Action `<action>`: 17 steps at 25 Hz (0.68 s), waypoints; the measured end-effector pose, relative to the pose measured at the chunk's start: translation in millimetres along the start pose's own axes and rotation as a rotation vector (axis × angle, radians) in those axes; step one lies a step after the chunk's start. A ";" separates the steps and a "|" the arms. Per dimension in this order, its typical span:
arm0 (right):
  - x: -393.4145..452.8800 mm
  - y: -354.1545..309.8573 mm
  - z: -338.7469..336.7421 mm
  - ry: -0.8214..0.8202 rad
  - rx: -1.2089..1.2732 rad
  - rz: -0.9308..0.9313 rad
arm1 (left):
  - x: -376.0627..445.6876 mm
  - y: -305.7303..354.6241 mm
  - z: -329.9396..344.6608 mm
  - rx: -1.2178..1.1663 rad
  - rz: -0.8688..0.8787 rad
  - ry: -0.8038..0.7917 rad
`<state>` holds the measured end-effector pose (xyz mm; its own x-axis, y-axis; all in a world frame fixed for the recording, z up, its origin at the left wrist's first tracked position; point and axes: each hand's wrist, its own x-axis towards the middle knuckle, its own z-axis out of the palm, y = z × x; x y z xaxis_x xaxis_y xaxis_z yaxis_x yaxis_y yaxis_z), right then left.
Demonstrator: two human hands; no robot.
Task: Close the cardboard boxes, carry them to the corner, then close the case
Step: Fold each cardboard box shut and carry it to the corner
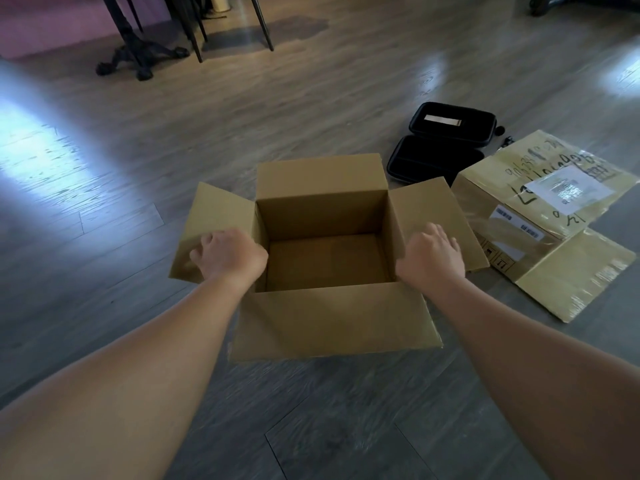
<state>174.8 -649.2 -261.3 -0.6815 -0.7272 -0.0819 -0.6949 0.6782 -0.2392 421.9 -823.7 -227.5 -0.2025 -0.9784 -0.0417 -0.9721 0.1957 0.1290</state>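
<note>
The box [325, 237] is flanked by both hands. Its left flap [211, 216] is touched by the left hand [230, 254], fingers loosely curled. Its right flap [433, 206] is pressed by the right hand [433, 258], fingers nearly straight.

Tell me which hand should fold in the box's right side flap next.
Right. The right hand already lies on the right side flap of the open box. The left hand is across the opening on the left flap, so it would probably have to reach over.

Hands [230, 256] on open box [325, 216] flaps
</note>
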 end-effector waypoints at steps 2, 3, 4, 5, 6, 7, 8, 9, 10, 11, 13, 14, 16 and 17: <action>-2.9 14.7 -1.9 0.028 -0.089 0.125 | 4.1 -7.8 -2.2 0.063 -0.038 0.041; -4.6 19.9 -3.9 0.025 -0.108 0.194 | 4.8 -12.2 -2.2 0.075 -0.070 0.039; -5.9 23.4 -6.7 0.025 -0.111 0.259 | 4.9 -15.9 -2.0 0.068 -0.116 0.030; -7.3 25.1 -10.7 0.021 -0.097 0.314 | 4.7 -18.4 -2.0 0.043 -0.173 0.021; -7.5 25.8 -14.5 0.014 -0.074 0.356 | 4.3 -19.5 -2.9 0.012 -0.227 0.015; -7.2 25.5 -18.1 0.011 -0.051 0.379 | 3.7 -19.6 -4.3 -0.012 -0.259 0.022; -7.4 24.1 -21.4 0.023 -0.036 0.386 | 2.6 -19.1 -5.2 -0.023 -0.260 0.048; -7.4 21.8 -23.8 0.049 -0.033 0.382 | 0.9 -18.1 -6.2 -0.023 -0.241 0.090; -8.1 18.5 -26.1 0.079 -0.039 0.371 | -1.1 -16.4 -7.4 -0.020 -0.217 0.129; -9.3 14.6 -29.4 0.108 -0.049 0.354 | -3.1 -13.5 -9.6 -0.014 -0.198 0.153; -11.6 6.7 -38.0 0.170 -0.081 0.288 | -6.8 -5.4 -14.1 -0.007 -0.171 0.175; -12.6 1.8 -42.3 0.205 -0.090 0.240 | -8.8 0.2 -16.7 -0.021 -0.157 0.188; -14.9 -11.1 -48.6 0.273 -0.076 0.146 | -12.8 12.5 -23.2 -0.079 -0.132 0.210; -15.8 -17.8 -50.4 0.307 -0.051 0.094 | -15.1 19.0 -26.3 -0.109 -0.111 0.226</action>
<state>186.4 -644.5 -207.0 -0.7751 -0.6007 0.1958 -0.6311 0.7507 -0.1951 409.6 -807.0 -198.3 -0.0525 -0.9859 0.1590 -0.9660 0.0905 0.2424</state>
